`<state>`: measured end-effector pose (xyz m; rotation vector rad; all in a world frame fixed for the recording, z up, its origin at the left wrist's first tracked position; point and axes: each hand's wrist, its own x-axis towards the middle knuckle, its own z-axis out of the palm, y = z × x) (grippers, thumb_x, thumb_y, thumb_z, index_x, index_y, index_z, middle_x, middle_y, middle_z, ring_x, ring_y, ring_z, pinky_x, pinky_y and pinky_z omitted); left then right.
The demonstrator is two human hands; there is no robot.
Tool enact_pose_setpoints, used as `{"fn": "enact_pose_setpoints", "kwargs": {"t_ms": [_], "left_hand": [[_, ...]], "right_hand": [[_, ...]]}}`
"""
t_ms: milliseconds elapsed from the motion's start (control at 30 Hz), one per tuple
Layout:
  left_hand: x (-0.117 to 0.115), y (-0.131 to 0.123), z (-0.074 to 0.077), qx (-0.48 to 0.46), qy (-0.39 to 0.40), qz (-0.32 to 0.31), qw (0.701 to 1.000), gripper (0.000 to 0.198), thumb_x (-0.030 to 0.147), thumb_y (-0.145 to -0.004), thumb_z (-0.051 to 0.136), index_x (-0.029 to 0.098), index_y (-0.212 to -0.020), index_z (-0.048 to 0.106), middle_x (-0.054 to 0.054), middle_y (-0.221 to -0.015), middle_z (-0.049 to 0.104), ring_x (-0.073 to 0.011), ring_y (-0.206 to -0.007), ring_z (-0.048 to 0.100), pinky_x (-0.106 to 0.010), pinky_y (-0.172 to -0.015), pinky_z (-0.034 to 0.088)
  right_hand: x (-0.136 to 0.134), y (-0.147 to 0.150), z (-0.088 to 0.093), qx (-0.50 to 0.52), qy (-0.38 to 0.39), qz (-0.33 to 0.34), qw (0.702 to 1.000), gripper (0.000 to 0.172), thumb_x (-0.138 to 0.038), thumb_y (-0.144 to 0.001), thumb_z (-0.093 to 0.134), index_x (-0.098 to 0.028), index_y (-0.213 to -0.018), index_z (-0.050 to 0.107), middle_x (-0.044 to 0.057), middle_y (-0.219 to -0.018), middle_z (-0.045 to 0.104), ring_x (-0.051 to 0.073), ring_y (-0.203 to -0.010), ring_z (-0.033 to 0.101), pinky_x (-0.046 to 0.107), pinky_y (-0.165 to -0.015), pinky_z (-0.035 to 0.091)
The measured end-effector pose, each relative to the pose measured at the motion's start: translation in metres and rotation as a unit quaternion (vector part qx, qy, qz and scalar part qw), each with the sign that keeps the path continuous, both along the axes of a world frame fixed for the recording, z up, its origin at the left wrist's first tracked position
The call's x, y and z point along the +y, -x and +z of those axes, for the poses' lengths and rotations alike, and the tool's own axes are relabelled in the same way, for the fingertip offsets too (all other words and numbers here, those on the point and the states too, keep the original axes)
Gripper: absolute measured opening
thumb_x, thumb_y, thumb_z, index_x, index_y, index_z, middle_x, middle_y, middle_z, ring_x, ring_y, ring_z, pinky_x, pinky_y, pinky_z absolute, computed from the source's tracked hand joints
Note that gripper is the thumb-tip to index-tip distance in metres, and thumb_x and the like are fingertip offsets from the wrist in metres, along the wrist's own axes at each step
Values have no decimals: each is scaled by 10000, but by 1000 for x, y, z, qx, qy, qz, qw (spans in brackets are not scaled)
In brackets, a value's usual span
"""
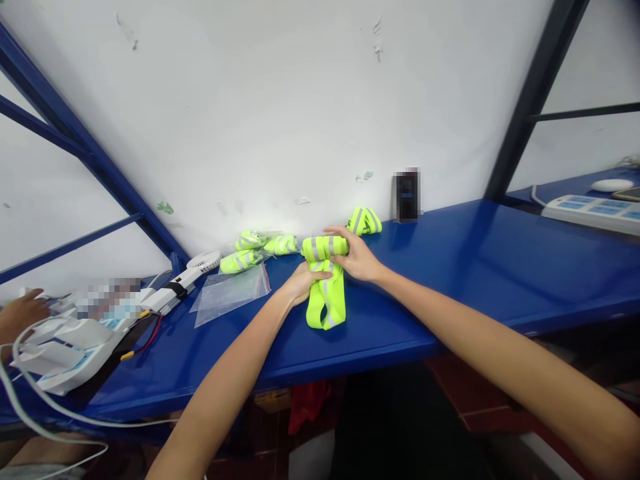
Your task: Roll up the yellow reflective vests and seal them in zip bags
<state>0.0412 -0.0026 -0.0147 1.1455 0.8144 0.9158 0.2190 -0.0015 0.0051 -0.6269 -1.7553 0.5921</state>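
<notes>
Pinching the strap [324, 249] at the right end of its rolled part with the right hand [357, 257], thumb low in front, fingers above. Pinching it just below the roll with the left hand [301, 282], thumb across the front. Holding the roll's long axis crosswise, left to right, right grip nearer its end. Trailing a loop toward the near edge of the table [400, 320]. Working just right of clear bags [230, 293].

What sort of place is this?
Probably a shared workroom: long blue workbench, a power strip loaded with white adapters, and another person's hand at far left.
</notes>
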Motion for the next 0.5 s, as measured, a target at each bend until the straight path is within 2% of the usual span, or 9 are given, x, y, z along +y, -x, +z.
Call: {"fn": "enact_pose_setpoints", "kwargs": {"t_ms": [67, 200, 300, 367, 400, 500], "left_hand": [[1, 0, -1, -10, 1, 5, 1000, 483, 92, -557, 834, 125, -1009, 666, -93, -939, 727, -251, -856, 702, -425, -897, 522], [1, 3, -2, -44, -3, -3, 999, 473, 132, -558, 834, 143, -999, 664, -80, -928, 728, -264, -909, 695, -442, -939, 506], [0, 4, 0, -78, -4, -40, 996, 445, 402, -663, 790, 153, -1009, 662, -110, -966, 725, -298, -1004, 670, -471, -967, 488], [0, 4, 2, -95, -1, -49, 994, 527, 593, -731, 672, 161, -1031, 658, -131, -998, 722, -317, -1050, 651, -487, -963, 484], [1, 4, 3, -98, 0, -43, 994, 550, 631, -753, 623, 164, -1042, 656, -133, -1010, 721, -319, -1061, 646, -485, -960, 485], [3, 2, 5, -95, 0, -3, 995, 469, 545, -804, 595, 162, -1070, 651, -117, -1020, 725, -305, -1064, 645, -452, -957, 486]], "right_hand": [[-2, 1, -1, -23, -10, 23, 999, 570, -70, -698, 532, -222, -1244, 589, 48, -1254, 629, 261, -1200, 554, 396, -1042, 390], [-4, 2, -3, -39, -5, 47, 998, 521, -61, -725, 476, -231, -1181, 662, 38, -1226, 666, 251, -1179, 589, 431, -1051, 407], [-2, 2, -5, -24, 2, 44, 999, 509, -53, -717, 488, -245, -1148, 679, 35, -1228, 665, 252, -1195, 579, 459, -1073, 388], [0, 0, -7, -18, 9, 42, 999, 480, -47, -713, 502, -252, -1100, 698, 38, -1242, 655, 253, -1217, 561, 472, -1081, 374], [1, -1, -8, -21, 14, 46, 999, 462, -46, -714, 504, -255, -1072, 709, 40, -1271, 636, 253, -1238, 544, 478, -1085, 366], [4, -2, -11, -38, 60, 64, 995, 427, -59, -726, 511, -264, -1029, 731, 40, -1421, 514, 262, -1347, 439, 494, -1106, 329]]}}
